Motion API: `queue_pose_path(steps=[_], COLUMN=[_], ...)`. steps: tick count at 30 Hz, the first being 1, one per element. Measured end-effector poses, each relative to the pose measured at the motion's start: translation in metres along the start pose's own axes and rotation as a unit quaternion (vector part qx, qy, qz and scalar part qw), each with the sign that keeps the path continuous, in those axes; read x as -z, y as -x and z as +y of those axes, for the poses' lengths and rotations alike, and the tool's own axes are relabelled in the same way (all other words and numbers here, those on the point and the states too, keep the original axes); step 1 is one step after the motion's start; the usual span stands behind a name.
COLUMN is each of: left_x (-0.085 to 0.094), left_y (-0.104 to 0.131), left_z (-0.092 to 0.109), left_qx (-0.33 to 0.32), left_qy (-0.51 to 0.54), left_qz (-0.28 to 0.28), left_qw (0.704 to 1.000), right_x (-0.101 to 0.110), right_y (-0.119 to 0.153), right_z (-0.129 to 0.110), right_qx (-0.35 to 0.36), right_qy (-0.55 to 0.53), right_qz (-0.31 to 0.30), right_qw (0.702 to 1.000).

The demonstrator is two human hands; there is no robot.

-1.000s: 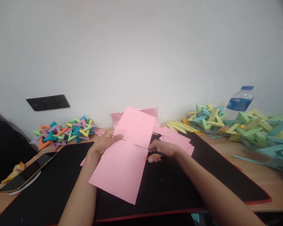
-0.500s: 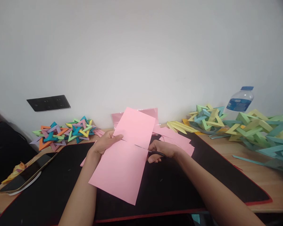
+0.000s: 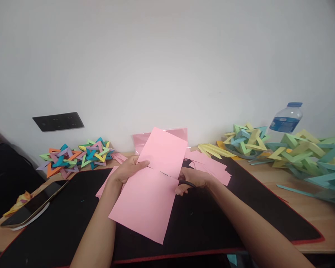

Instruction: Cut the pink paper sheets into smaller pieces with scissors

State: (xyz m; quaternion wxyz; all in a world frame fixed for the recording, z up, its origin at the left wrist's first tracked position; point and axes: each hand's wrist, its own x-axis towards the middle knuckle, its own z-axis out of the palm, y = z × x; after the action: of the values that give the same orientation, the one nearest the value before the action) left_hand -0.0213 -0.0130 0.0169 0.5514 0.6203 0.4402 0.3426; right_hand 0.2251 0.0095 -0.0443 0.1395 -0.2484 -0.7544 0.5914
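Your left hand pinched the pink sheet at its left edge, long axis running away, far end leaning right, your right hand held scissors, fingers curled, pointing left

The left hand is clamped on the left edge of the sheet, thumb on top; the right hand is curled by its right edge.

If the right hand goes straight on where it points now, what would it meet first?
Most likely the pink sheet, which the scissors in the right hand reach; the left hand seems farther along, though depth is unclear.
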Motion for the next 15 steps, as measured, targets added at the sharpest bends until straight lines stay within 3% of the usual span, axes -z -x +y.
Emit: queue_pose_path(steps=[15], left_x=[0.0031], left_y=[-0.0008], left_z=[-0.0025], left_qx=[0.012], left_qy=[0.012], left_qz=[-0.021], left_qw=[1.0], right_x=[-0.0004], right_y=[-0.0011], right_z=[0.0059], right_qx=[0.001], right_qy=[-0.011], right_qz=[0.014], right_qw=[1.0])
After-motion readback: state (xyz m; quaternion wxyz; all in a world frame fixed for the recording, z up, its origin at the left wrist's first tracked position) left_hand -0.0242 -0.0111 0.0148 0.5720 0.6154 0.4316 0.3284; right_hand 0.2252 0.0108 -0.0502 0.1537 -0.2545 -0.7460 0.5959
